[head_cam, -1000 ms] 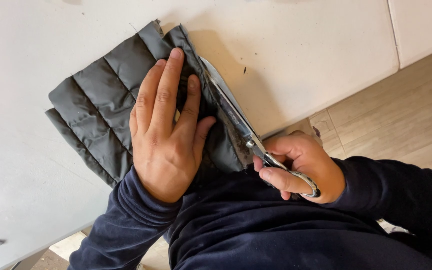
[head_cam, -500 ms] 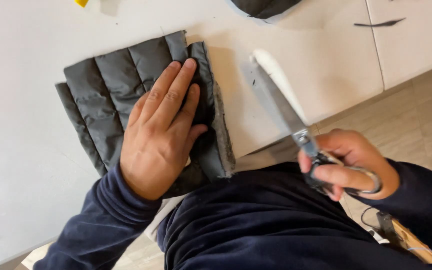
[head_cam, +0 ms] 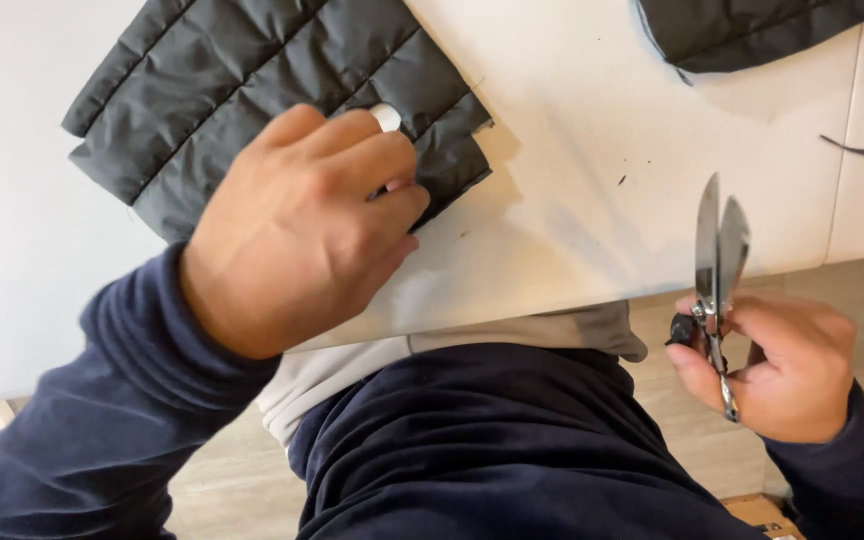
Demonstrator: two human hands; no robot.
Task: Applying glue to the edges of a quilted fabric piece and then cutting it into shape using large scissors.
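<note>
White tabletop [head_cam: 592, 200] fills the upper half of the frame, its front edge running just above the person's dark blue sweatshirt, with pale wood flooring showing at the right and lower left. On it, at upper left, lies a folded piece of dark grey quilted fabric [head_cam: 252, 80], its stitched channels slanting across the frame. The left hand [head_cam: 302, 230] rests at the fabric's lower right corner, fingers curled and pinching the edge, a small white bit showing at the fingertips; the grip looks meant to hold the layers together and flat on the table. The right hand [head_cam: 792, 365] hangs off the table edge at lower right, closed around the handles of metal scissors [head_cam: 717, 260], blades pointing up and nearly together, well apart from the fabric. Another dark fabric piece [head_cam: 752, 30] lies at the top right, and thin dark scraps [head_cam: 857, 150] sit near the right edge.
</note>
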